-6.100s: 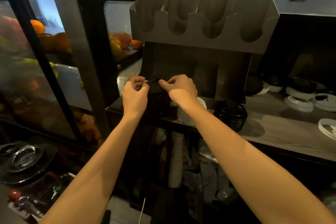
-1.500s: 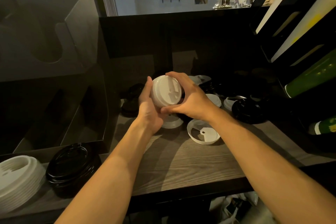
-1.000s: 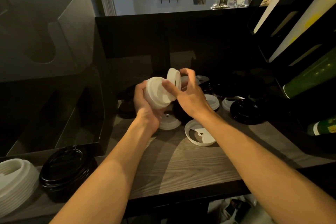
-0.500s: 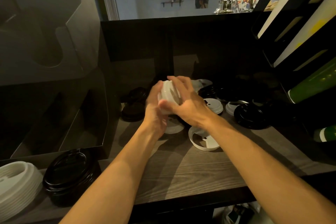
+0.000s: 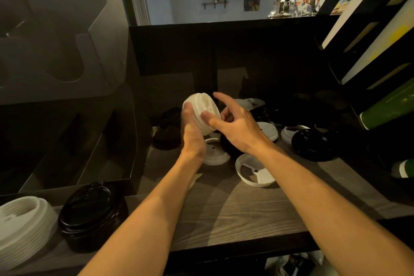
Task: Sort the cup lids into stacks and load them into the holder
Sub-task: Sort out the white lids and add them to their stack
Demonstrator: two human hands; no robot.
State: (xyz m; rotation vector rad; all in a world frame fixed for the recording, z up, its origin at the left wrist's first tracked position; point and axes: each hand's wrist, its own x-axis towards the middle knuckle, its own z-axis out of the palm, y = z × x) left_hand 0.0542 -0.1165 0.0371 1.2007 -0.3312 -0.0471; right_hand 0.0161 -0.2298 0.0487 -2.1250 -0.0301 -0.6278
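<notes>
The small stack of white lids (image 5: 201,110) is clasped from below by the left grip (image 5: 192,132), whose thumb is laid on the rim at 9 o'clock. The rim at 3 o'clock is pinched by the right grip (image 5: 237,127) between the thumb and the curled fingers, while the index finger is lifted off. The stack is held in the air, tilted, above the wood-grain worktop (image 5: 235,213).

The lids are judged to be very light, made of thin moulded plastic: stiff at the ribbed rim, springy on the dome, smooth and a little slippery. They are best taken by the rim; if the top is squeezed, nested lids may pop apart.

At 5 o'clock from the stack an upturned white lid (image 5: 255,172) lies, and at 3 o'clock a glossy black lid (image 5: 313,143). A taller black stack (image 5: 89,210) and a taller white stack (image 5: 20,226) stand at 7 o'clock, and the grey metal holder (image 5: 67,40) stands at 10 o'clock.
</notes>
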